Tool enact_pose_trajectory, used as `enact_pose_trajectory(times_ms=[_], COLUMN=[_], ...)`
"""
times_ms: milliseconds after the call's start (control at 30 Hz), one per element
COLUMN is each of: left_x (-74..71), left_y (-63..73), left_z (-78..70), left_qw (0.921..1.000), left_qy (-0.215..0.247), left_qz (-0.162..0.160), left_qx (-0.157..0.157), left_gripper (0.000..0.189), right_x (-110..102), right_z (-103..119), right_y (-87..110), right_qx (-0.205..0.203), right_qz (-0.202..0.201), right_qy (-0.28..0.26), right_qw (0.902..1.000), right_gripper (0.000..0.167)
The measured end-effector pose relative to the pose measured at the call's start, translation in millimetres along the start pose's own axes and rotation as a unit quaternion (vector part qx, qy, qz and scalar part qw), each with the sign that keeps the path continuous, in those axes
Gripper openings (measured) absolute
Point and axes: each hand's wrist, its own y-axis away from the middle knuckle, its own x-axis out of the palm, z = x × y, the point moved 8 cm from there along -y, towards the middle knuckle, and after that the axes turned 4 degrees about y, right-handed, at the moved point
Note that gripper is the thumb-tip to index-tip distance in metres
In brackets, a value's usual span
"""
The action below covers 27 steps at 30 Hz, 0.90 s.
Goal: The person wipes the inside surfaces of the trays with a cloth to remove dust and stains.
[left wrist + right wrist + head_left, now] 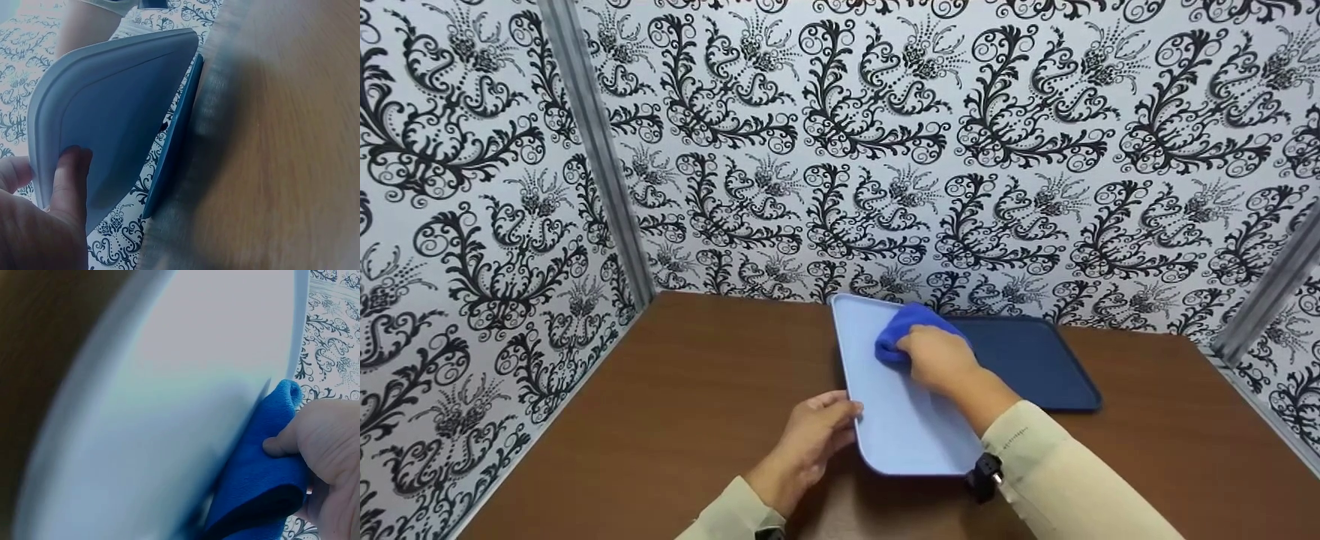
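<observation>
A light blue tray (pixel 896 420) with a raised rim is held tilted up off the table. My left hand (pixel 817 435) grips its left edge, thumb on the inner face and fingers behind; in the left wrist view those fingers (pixel 70 174) press the tray's underside (pixel 121 112). My right hand (pixel 941 360) holds a folded blue cloth (pixel 919 319) against the upper part of the tray's face. In the right wrist view the thumb pinches the cloth (pixel 256 467) close to the tray's rim.
A dark blue tray (pixel 1039 367) lies on the brown table (pixel 720 367), behind and to the right of the light one. Walls (pixel 885 150) with black scroll patterns enclose the table at the back and sides.
</observation>
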Motion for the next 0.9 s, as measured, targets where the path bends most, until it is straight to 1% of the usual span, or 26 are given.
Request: enact_pose_trajectory(times_ms=[133, 233, 300, 500, 667, 767, 900], left_x=[-0.3, 0.1, -0.1, -1.0, -1.5, -1.1, -1.2], left_y=[0.3, -0.3, -0.4, -0.7, -1.4, -1.8, -1.8], left_z=[0.4, 0.1, -0.1, -0.7, -0.6, -0.2, 0.2], left_qw=[1.0, 1.0, 1.0, 1.0, 0.9999, 0.9999, 0.9999], left_qy=[-0.003, -0.003, -0.004, 0.0, 0.01, 0.011, 0.012], left_qz=[-0.001, 0.001, 0.001, 0.002, 0.002, 0.002, -0.002], left_qx=[-0.004, -0.001, 0.0, 0.0, -0.005, -0.009, -0.01], left_gripper=[0.035, 0.035, 0.036, 0.038, 0.038, 0.039, 0.04], right_x=[-0.6, -2.3, -4.5, -10.2, -18.3, -21.1, -18.4], right_z=[0.8, 4.2, 8.9, 26.7, 42.9, 50.2, 55.4], right_y=[-4.1, -7.0, -8.4, -13.5, -18.1, -20.0, -20.8], right_qx=[0.007, 0.011, 0.008, -0.016, -0.046, -0.063, -0.084], right_qz=[0.026, 0.033, 0.03, 0.009, -0.017, -0.033, -0.048], right_qy=[-0.001, -0.006, -0.01, -0.013, -0.014, -0.007, 0.01], right_qw=[0.9996, 0.9994, 0.9995, 0.9998, 0.9987, 0.9974, 0.9952], right_gripper=[0.021, 0.023, 0.024, 0.024, 0.023, 0.023, 0.028])
